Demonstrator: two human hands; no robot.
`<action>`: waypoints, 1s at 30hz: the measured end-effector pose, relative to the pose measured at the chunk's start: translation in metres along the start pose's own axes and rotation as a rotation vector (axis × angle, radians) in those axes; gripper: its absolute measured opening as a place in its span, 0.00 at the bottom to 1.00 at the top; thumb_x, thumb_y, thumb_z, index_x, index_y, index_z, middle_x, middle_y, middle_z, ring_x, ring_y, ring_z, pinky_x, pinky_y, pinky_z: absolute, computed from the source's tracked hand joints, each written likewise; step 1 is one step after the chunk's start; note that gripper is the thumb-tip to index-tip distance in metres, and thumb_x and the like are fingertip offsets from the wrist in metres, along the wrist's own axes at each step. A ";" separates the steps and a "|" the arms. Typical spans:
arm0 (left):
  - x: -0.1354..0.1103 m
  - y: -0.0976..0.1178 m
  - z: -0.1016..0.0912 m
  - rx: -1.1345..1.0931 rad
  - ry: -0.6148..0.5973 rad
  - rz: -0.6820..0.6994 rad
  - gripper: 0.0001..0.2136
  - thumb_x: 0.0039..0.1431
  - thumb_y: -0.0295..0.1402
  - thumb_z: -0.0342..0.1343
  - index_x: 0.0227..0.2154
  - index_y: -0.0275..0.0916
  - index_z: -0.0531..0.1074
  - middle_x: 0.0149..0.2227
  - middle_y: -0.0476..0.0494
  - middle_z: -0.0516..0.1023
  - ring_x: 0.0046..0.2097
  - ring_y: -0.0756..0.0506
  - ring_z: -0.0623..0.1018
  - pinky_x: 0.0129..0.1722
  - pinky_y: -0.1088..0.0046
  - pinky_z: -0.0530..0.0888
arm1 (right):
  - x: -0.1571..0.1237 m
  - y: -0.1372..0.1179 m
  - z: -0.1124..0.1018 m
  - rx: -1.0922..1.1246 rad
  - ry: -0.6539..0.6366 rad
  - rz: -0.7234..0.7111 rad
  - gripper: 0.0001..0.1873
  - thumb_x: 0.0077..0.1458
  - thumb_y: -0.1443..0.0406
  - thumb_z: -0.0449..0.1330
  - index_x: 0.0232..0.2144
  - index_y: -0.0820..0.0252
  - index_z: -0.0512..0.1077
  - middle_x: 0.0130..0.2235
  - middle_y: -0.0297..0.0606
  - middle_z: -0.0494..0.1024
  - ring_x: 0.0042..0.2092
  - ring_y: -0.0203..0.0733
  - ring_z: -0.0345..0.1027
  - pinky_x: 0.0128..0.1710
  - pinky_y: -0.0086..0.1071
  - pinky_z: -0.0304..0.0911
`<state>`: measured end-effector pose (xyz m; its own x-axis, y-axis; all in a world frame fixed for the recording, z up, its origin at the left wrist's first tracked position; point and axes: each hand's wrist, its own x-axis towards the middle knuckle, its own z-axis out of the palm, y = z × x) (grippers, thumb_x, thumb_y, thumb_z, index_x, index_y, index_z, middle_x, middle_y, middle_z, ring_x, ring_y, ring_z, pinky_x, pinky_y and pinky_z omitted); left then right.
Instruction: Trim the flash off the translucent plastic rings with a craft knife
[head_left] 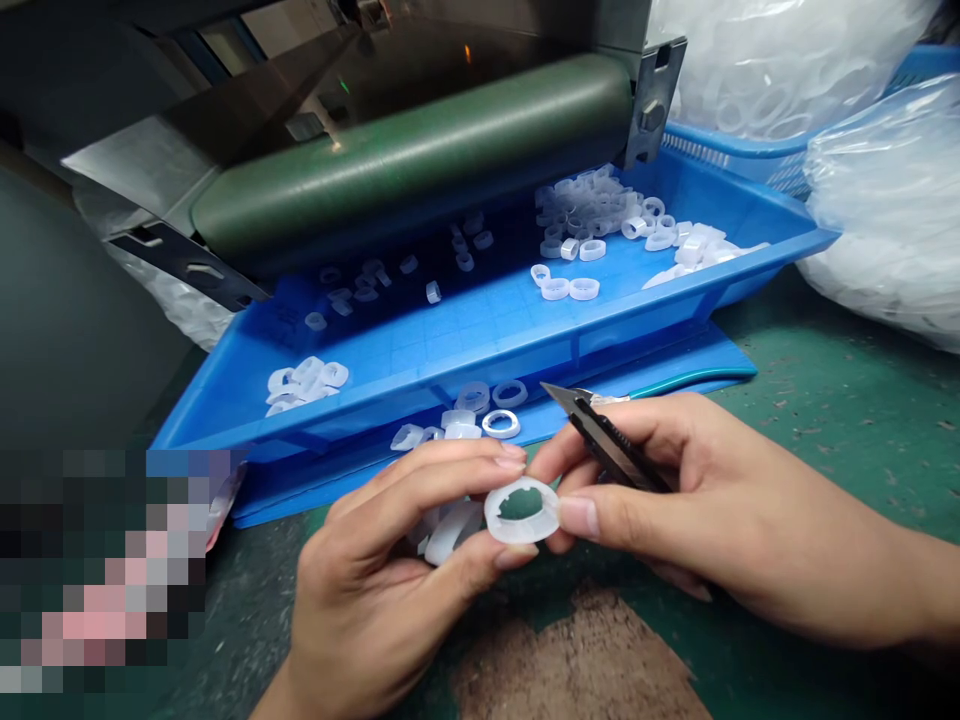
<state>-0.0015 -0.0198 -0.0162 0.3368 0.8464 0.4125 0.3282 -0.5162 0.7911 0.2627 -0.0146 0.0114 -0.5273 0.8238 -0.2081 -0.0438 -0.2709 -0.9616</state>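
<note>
Translucent ring (525,528) is sitting pinched in the left grip (367,570), while the right grip (712,490) is clutching a utility knife (611,450) at 1 o'clock from it.

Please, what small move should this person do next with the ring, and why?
Probably bring the black-handled cutter in the right hand to the ring's inner edge: the translucent ring held in the left hand has a ragged-looking hole, and the blade tip sits just beyond it.

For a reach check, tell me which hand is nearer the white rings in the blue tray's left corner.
Left. The left hand sits below and right of the rings; the right hand is farther right, beyond the left hand.
</note>
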 end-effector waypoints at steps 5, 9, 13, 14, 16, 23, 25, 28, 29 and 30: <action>-0.002 -0.006 -0.004 0.075 0.064 0.046 0.18 0.75 0.35 0.79 0.62 0.62 0.89 0.57 0.58 0.96 0.60 0.44 0.94 0.65 0.69 0.89 | -0.005 -0.002 -0.002 -0.468 0.143 -0.143 0.07 0.74 0.58 0.70 0.41 0.48 0.86 0.39 0.36 0.90 0.49 0.56 0.85 0.42 0.40 0.74; -0.003 -0.010 -0.013 0.188 0.062 0.080 0.19 0.75 0.33 0.78 0.63 0.60 0.88 0.59 0.56 0.95 0.59 0.42 0.94 0.64 0.66 0.90 | -0.007 -0.005 -0.004 -0.696 0.106 -0.134 0.19 0.78 0.55 0.60 0.33 0.49 0.81 0.48 0.38 0.95 0.47 0.56 0.88 0.41 0.44 0.70; -0.001 -0.013 -0.020 0.230 -0.005 0.153 0.18 0.76 0.32 0.76 0.63 0.57 0.88 0.59 0.53 0.95 0.57 0.41 0.94 0.64 0.63 0.90 | -0.008 -0.005 -0.007 -0.708 0.042 -0.117 0.23 0.79 0.54 0.58 0.29 0.51 0.75 0.55 0.39 0.96 0.48 0.56 0.89 0.36 0.43 0.65; 0.000 -0.013 -0.021 0.236 -0.026 0.173 0.18 0.76 0.31 0.75 0.63 0.56 0.87 0.59 0.53 0.96 0.57 0.41 0.95 0.64 0.63 0.90 | -0.009 -0.005 -0.008 -0.703 0.037 -0.116 0.23 0.79 0.54 0.57 0.29 0.51 0.75 0.55 0.39 0.96 0.49 0.57 0.90 0.36 0.43 0.65; 0.001 -0.012 -0.022 0.254 -0.061 0.225 0.18 0.76 0.28 0.74 0.62 0.53 0.87 0.58 0.52 0.96 0.57 0.43 0.95 0.64 0.66 0.90 | -0.010 -0.006 -0.009 -0.700 0.020 -0.090 0.24 0.80 0.52 0.57 0.30 0.51 0.76 0.56 0.39 0.96 0.52 0.58 0.89 0.37 0.43 0.65; 0.004 -0.010 -0.024 0.267 -0.100 0.267 0.18 0.75 0.23 0.74 0.62 0.47 0.86 0.59 0.54 0.95 0.60 0.50 0.93 0.70 0.79 0.81 | -0.008 -0.010 -0.011 -0.648 -0.055 0.013 0.19 0.77 0.54 0.57 0.33 0.49 0.79 0.57 0.37 0.94 0.61 0.61 0.85 0.52 0.47 0.69; 0.005 -0.010 -0.024 0.258 -0.103 0.255 0.18 0.75 0.24 0.73 0.62 0.47 0.86 0.60 0.54 0.95 0.61 0.49 0.92 0.71 0.77 0.82 | -0.008 -0.009 -0.011 -0.639 -0.049 0.018 0.20 0.77 0.53 0.57 0.32 0.49 0.77 0.58 0.38 0.94 0.61 0.62 0.84 0.51 0.48 0.67; 0.006 -0.009 -0.023 0.251 -0.119 0.261 0.18 0.76 0.25 0.72 0.62 0.48 0.86 0.60 0.52 0.95 0.60 0.47 0.93 0.69 0.75 0.84 | -0.008 -0.007 -0.011 -0.631 -0.066 0.026 0.21 0.78 0.53 0.56 0.31 0.50 0.75 0.56 0.39 0.94 0.59 0.62 0.84 0.52 0.49 0.65; 0.006 -0.008 -0.023 0.245 -0.123 0.268 0.17 0.76 0.25 0.72 0.63 0.48 0.86 0.60 0.52 0.95 0.59 0.47 0.94 0.68 0.75 0.85 | -0.008 -0.006 -0.011 -0.622 -0.072 0.029 0.21 0.78 0.52 0.56 0.31 0.50 0.75 0.56 0.39 0.94 0.59 0.62 0.84 0.52 0.50 0.65; 0.006 -0.008 -0.023 0.242 -0.125 0.267 0.17 0.77 0.25 0.72 0.63 0.49 0.86 0.59 0.52 0.95 0.59 0.47 0.94 0.68 0.74 0.85 | -0.008 -0.007 -0.011 -0.613 -0.072 0.035 0.22 0.78 0.52 0.56 0.31 0.50 0.75 0.56 0.39 0.94 0.60 0.62 0.84 0.53 0.50 0.65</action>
<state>-0.0221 -0.0079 -0.0099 0.5388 0.6634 0.5192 0.4088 -0.7448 0.5275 0.2765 -0.0142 0.0176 -0.5768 0.7779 -0.2493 0.4587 0.0559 -0.8869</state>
